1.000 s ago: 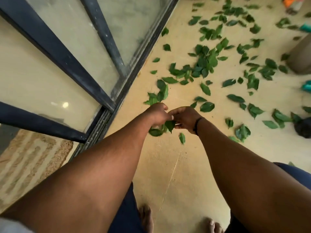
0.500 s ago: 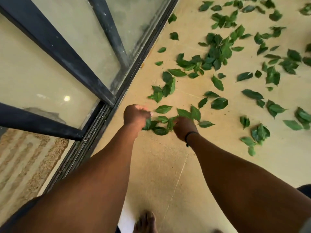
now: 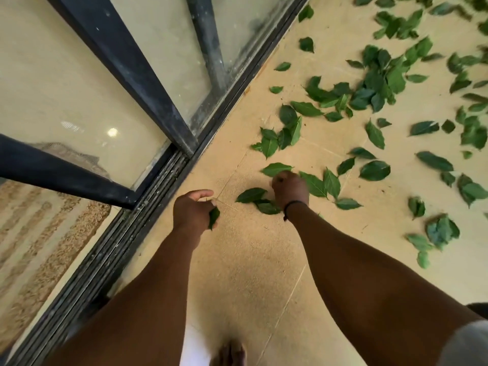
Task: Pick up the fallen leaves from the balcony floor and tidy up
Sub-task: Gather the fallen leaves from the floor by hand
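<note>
At your far left, a woven mat (image 3: 39, 233) shows through the glass of the sliding door (image 3: 111, 62), whose dark track (image 3: 148, 207) runs diagonally up to the right. Your left hand (image 3: 194, 211) hovers just beside that track, its fingers curled round a green leaf (image 3: 213, 217) that pokes out below the palm, tip pointing down toward you. Your right hand (image 3: 290, 190), black band (image 3: 294, 204) at the wrist, reaches down among the nearest leaves on the balcony floor (image 3: 250, 260); its fingers are bent under, and you cannot tell whether they hold anything. Touching it lie a leaf (image 3: 250, 194) pointing left and a leaf (image 3: 276, 169) lying crosswise. Further right, scattered leaves (image 3: 383, 83) point every way.
</note>
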